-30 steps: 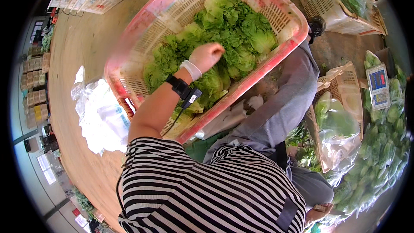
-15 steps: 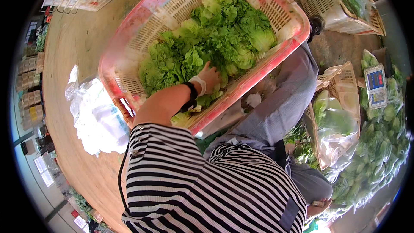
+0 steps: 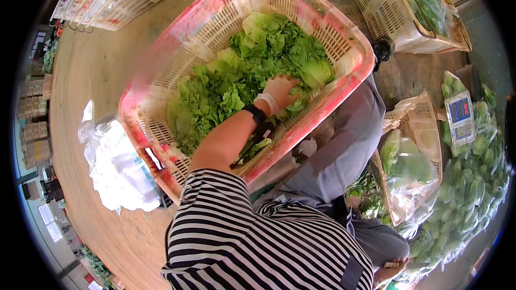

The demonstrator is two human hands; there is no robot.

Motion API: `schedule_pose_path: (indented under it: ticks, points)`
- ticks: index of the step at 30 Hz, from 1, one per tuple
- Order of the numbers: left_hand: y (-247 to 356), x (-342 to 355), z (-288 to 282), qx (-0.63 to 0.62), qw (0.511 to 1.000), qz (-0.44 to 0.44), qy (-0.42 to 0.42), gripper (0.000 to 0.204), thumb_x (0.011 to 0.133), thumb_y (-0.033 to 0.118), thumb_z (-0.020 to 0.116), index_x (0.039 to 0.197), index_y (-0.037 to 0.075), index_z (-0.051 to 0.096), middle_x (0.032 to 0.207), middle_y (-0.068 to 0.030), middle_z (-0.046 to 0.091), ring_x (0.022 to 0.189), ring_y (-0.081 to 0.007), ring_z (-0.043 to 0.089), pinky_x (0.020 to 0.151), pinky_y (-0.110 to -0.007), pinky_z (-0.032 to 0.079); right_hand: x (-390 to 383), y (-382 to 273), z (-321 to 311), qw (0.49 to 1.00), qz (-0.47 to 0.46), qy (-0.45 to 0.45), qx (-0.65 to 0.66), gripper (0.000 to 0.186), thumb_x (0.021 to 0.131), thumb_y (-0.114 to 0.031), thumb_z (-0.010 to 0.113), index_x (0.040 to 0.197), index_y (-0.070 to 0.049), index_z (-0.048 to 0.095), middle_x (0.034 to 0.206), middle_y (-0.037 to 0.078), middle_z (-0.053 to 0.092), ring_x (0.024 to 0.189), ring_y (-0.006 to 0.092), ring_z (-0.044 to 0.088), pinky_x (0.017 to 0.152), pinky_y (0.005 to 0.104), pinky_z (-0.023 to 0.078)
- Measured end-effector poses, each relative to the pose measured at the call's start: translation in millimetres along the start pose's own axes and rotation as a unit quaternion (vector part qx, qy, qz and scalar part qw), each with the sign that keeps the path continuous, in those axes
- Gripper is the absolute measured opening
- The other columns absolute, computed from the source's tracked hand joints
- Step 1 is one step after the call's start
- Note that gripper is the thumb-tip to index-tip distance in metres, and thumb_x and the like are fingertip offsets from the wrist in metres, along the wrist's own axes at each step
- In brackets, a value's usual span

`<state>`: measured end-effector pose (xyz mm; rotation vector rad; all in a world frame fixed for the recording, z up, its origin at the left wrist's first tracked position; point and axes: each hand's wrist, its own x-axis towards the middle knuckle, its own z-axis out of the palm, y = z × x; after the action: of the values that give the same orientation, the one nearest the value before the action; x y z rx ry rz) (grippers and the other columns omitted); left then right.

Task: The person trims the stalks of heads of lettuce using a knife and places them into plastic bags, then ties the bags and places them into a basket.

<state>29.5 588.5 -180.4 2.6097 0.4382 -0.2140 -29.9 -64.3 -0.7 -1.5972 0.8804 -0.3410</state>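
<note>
- Crate (image 3: 336, 48): big, red-rimmed, with slotted walls, tilted across the view in front of the person; its near rim runs lower left to upper right.
- Packed greens (image 3: 467, 196): a heap in clear wrap at the far right, well apart from the crate.
- Lettuce (image 3: 215, 88): loose heap inside the crate, its long axis roughly following that near rim. Most of it lies ahead of and to the left of the left hand.
- Basket (image 3: 428, 119): beige, right of the leg, with bagged greens in it.
- White bags (image 3: 121, 166): just beside the crate's left end.
- Left hand (image 3: 282, 92): the nearer one, on the lettuce at its near side, fingers bent down among leaves; whether it grips any, I cannot tell.
- Right hand (image 3: 391, 269): low by the bent leg, well apart from the lettuce; its grip cannot be told.
</note>
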Motion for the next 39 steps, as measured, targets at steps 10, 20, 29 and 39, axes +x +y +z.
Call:
schedule_pose_path:
  ticks: [10, 20, 29, 39]
  points:
    - [-121, -93, -4, 0.070, 0.888, -0.373, 0.258, 0.052, 0.079, 0.029, 0.062, 0.127, 0.015, 0.047, 0.134, -0.0113, 0.042, 0.128, -0.0346, 0.032, 0.099, -0.048, 0.034, 15, -6, 21, 0.999, -0.018, 0.002, -0.046, 0.018, 0.092, -0.027, 0.047, 0.093, -0.010, 0.044, 0.067, -0.001, 0.044, 0.055, 0.0093, 0.041, 0.050, 0.0219, 0.038]
    - [-252, -183, -55, -0.169, 0.770, -0.566, 0.242, 0.043, 0.088, 0.021, 0.048, 0.128, 0.008, 0.044, 0.122, -0.0217, 0.051, 0.111, -0.0354, 0.050, 0.092, -0.044, 0.041, 16, -8, 28, 0.998, -0.041, -0.007, -0.042, 0.018, 0.092, -0.025, 0.047, 0.098, -0.008, 0.045, 0.070, 0.000, 0.046, 0.057, 0.0096, 0.042, 0.051, 0.0220, 0.039]
    - [-314, -110, -39, -0.009, 0.839, -0.530, -0.126, 0.050, 0.090, 0.009, 0.049, 0.137, 0.018, 0.033, 0.113, -0.0191, 0.057, 0.081, -0.0287, 0.058, 0.065, -0.043, 0.047, 4, -9, 19, 0.998, -0.056, 0.019, -0.037, 0.019, 0.091, -0.023, 0.046, 0.102, -0.007, 0.045, 0.072, 0.000, 0.047, 0.058, 0.0099, 0.043, 0.053, 0.0221, 0.039]
    - [-284, -113, -33, -0.257, 0.689, -0.644, 0.209, 0.089, 0.075, 0.056, 0.062, 0.142, 0.010, 0.025, 0.138, -0.0197, 0.037, 0.117, -0.0384, 0.044, 0.094, -0.051, 0.040, 1, -2, 20, 0.996, -0.057, 0.056, -0.046, 0.021, 0.091, -0.021, 0.046, 0.106, -0.006, 0.046, 0.075, 0.001, 0.048, 0.060, 0.0102, 0.045, 0.054, 0.0222, 0.040]
